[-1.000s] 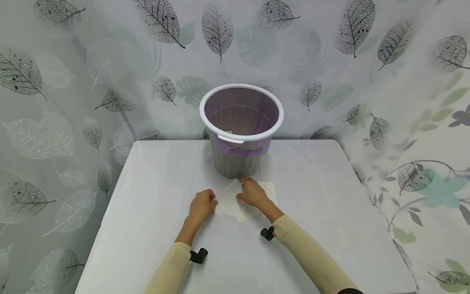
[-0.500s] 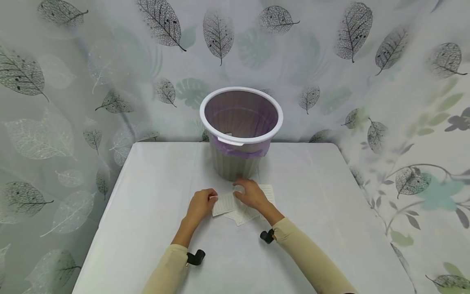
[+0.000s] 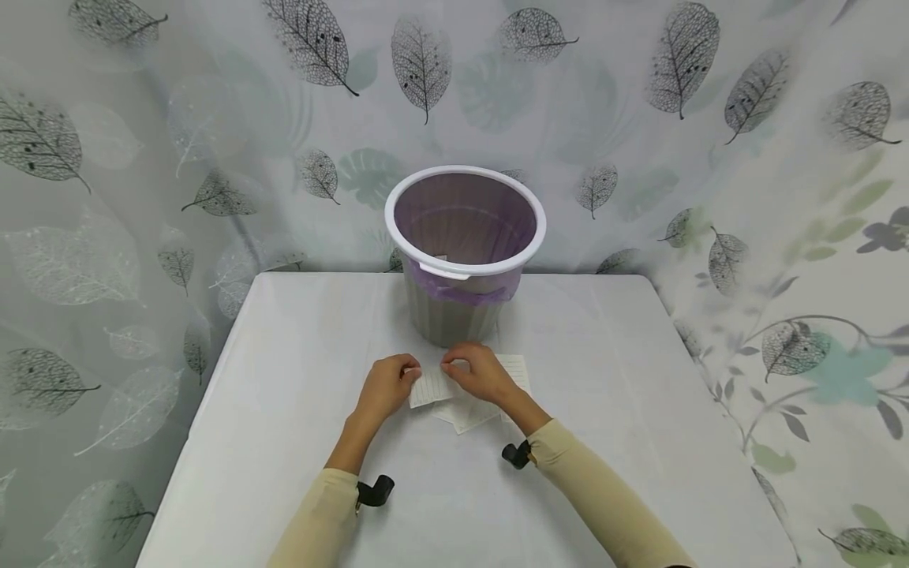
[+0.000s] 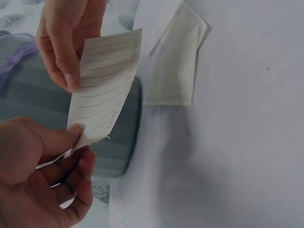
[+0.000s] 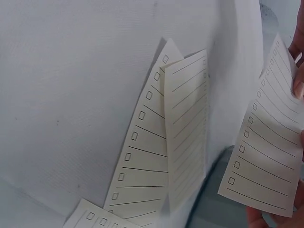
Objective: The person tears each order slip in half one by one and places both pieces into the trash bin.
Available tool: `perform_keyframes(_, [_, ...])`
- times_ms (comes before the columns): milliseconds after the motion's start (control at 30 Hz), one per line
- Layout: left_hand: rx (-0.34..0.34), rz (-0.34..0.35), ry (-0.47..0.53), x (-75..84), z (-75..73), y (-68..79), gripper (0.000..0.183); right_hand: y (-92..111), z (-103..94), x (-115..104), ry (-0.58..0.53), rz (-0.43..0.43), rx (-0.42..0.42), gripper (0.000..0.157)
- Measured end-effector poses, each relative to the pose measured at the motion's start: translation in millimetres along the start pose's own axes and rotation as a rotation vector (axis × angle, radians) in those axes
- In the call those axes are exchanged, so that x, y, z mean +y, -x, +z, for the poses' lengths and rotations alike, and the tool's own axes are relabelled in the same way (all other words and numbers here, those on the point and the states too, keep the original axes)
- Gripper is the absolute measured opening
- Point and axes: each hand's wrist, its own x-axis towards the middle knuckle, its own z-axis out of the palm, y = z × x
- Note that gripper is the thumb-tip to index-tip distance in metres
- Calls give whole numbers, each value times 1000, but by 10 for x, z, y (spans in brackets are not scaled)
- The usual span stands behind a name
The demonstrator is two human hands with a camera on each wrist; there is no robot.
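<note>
A lined checklist slip (image 4: pixel 107 80) with small tick boxes down one long edge is held up, slightly bowed, between my two hands. My left hand (image 3: pixel 383 388) pinches one end between thumb and fingers. My right hand (image 3: pixel 484 374) pinches the same slip further along its edge, as the left wrist view shows. Beneath them, more checklist slips (image 5: pixel 142 156) overlap on the white table, one lying across another (image 5: pixel 186 126). In the right wrist view both hands show only partly at the right edge.
Just beyond my hands stands a grey bin (image 3: pixel 454 319) with a white rim and a purple liner (image 3: pixel 465 293). Something small and pale lies inside it. The white table (image 3: pixel 604 394) ends at a leaf-patterned curtain (image 3: pixel 277 142) behind and at the sides.
A slip has come up off the pile and is now stretched between both hands. My left hand has shifted slightly up and away; the right has moved a little left.
</note>
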Motion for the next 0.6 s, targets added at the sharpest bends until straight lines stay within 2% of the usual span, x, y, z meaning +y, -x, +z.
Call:
perform_keyframes(200, [1, 46, -20, 76, -52, -11, 5, 12, -60, -90, 12, -33, 13, 8])
perform_keyframes(367, [-38, 75, -40, 157, -75, -22, 9, 15, -91, -163, 34, -75, 25, 8])
perform_keyframes(600, [-76, 158, -57, 262, -92, -18, 10, 25, -119, -268, 47, -142, 44, 8])
